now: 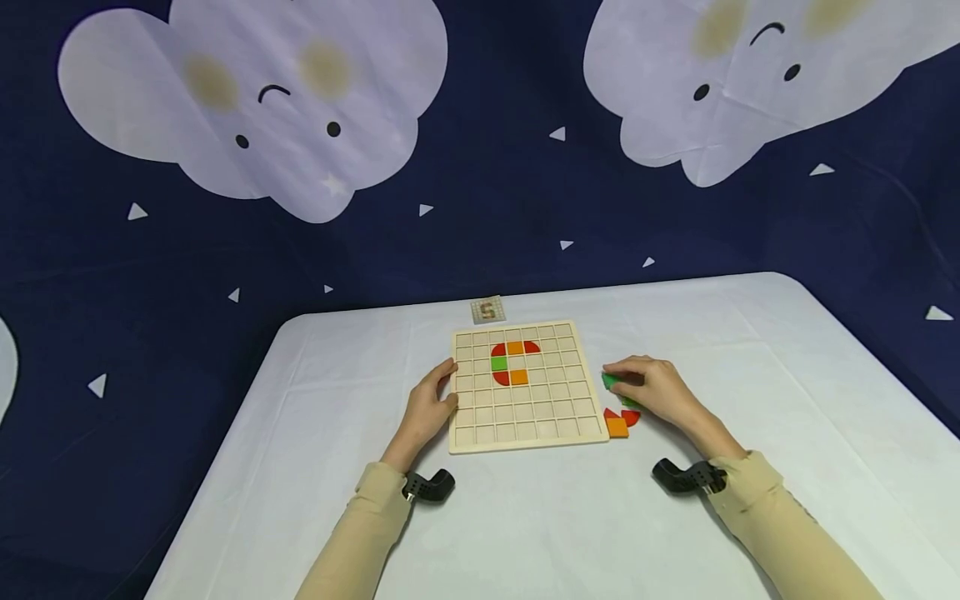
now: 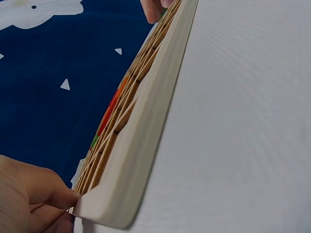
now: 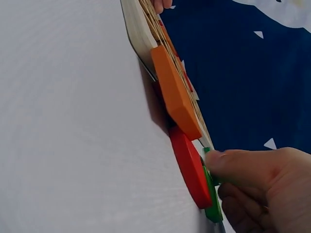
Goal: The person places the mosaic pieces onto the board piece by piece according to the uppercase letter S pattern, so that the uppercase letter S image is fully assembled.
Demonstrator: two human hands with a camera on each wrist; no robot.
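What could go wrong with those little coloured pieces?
The right grip pinches a green piece close to a loose red piece, so it might nudge that aside. The left grip touches the board at its left edge; a bump there could perhaps jostle the pieces laid in it.

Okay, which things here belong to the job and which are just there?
Job, apparently:
pale wooden grid board
red, orange and green pieces set in it
loose orange square and red pieces
green piece in the right hand
small beige patterned card, likely the guide

Just there:
white table cover
navy cloud-print backdrop
black wrist-worn devices
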